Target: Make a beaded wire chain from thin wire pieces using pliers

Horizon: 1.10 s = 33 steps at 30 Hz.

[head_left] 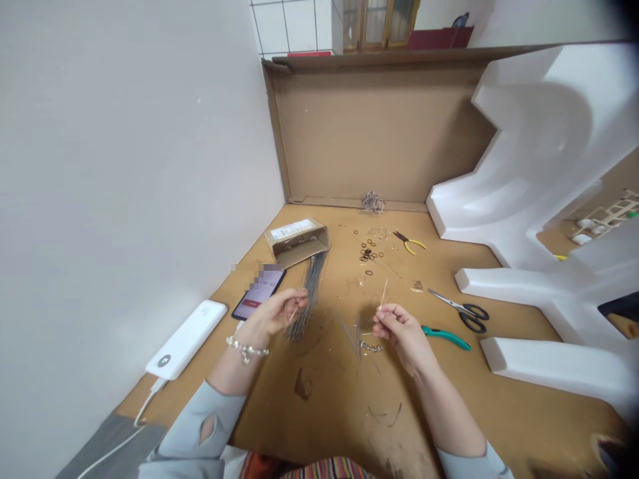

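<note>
My right hand (399, 329) pinches a thin straight metal wire (384, 293) between thumb and fingertips, its free end pointing up. Closed fingertips on my left hand (279, 309) hide what they hold, if anything. Beside the left hand lies a bundle of dark thin wires (312, 293), partly reaching into an open small cardboard box (299, 249). A short coiled strand of shiny beads or links (371, 346) and loose wires rest on the table between the hands. Teal-handled pliers (449, 337) lie just right of my right hand, their jaws hidden behind it.
Farther back are several black rings (368, 255), yellow-handled pliers (412, 243) and a tangled metal heap (372, 202). Black-handled scissors (464, 311) lie at right, near white foam packing (509, 286). A phone (262, 289) and cabled white power bank (187, 339) lie left, along the wall.
</note>
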Motion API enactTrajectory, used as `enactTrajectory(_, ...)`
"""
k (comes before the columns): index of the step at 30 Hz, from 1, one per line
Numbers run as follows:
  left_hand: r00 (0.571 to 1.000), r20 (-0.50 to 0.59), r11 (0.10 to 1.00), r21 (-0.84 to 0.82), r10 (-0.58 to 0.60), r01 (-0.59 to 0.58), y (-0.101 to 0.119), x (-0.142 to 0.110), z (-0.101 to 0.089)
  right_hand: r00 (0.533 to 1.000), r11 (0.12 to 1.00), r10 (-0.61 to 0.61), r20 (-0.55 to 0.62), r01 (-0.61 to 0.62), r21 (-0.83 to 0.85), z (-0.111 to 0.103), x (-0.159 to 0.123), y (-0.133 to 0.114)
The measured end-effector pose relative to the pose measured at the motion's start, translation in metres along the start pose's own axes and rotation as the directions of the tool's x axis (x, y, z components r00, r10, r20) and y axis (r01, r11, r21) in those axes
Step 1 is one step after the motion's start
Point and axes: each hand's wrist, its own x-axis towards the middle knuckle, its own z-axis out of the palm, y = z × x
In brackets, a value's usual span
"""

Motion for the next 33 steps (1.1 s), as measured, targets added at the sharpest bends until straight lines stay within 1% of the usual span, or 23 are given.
enactTrajectory(2,0.989,0.131,0.976,-0.198,-0.065,0.09,-0.007,-0.007,0.019,0.999,0.999,0.042,0.026,-0.043,0.032,0.001,-0.001,-0.002)
enactTrajectory(3,0.982,0.178,0.963,-0.251,-0.055,0.099,-0.009,-0.01,0.03,0.997,0.997,0.062,0.046,-0.064,0.036,0.002,-0.002,-0.003)
enactTrajectory(5,0.972,0.233,0.956,-0.283,-0.013,0.08,-0.013,-0.014,0.051,0.991,0.995,0.098,0.097,-0.101,0.027,0.004,-0.004,-0.003)
enactTrajectory(7,0.963,0.262,0.97,-0.244,0.057,0.008,-0.012,-0.015,0.068,0.98,0.992,0.125,0.153,-0.125,-0.007,0.005,-0.006,-0.002)
enactTrajectory(9,0.959,0.225,0.978,-0.153,0.171,-0.139,-0.009,-0.014,0.081,0.964,0.988,0.153,0.217,-0.143,-0.062,0.007,-0.009,-0.001)
enactTrajectory(11,0.943,0.186,0.961,-0.051,0.276,-0.272,-0.004,-0.009,0.088,0.943,0.981,0.185,0.278,-0.16,-0.108,0.008,-0.011,0.002)
enactTrajectory(13,0.926,0.188,0.937,0.064,0.327,-0.344,0.0,-0.001,0.09,0.923,0.975,0.215,0.318,-0.186,-0.119,0.009,-0.013,0.004)
enactTrajectory(15,0.917,0.21,0.918,0.14,0.34,-0.372,0.003,0.007,0.09,0.912,0.971,0.238,0.335,-0.211,-0.113,0.01,-0.013,0.005)
enactTrajectory(17,0.913,0.219,0.907,0.174,0.344,-0.384,0.005,0.014,0.089,0.909,0.968,0.249,0.335,-0.225,-0.11,0.01,-0.014,0.004)
enactTrajectory(20,0.909,0.225,0.9,0.187,0.351,-0.394,0.008,0.021,0.088,0.916,0.969,0.244,0.317,-0.219,-0.112,0.01,-0.015,0.003)
enactTrajectory(24,0.898,0.274,0.902,0.166,0.345,-0.398,0.009,0.025,0.087,0.926,0.974,0.223,0.304,-0.2,-0.106,0.011,-0.015,0.001)
enactTrajectory(27,0.897,0.293,0.905,0.169,0.332,-0.39,0.008,0.026,0.086,0.929,0.972,0.23,0.291,-0.204,-0.116,0.011,-0.015,0.001)
enactTrajectory(30,0.896,0.309,0.905,0.179,0.32,-0.385,0.009,0.027,0.084,0.938,0.967,0.232,0.258,-0.194,-0.164,0.012,-0.014,0.0)
enactTrajectory(33,0.893,0.334,0.905,0.196,0.301,-0.378,0.012,0.029,0.082,0.954,0.964,0.189,0.233,-0.135,-0.229,0.012,-0.013,0.001)
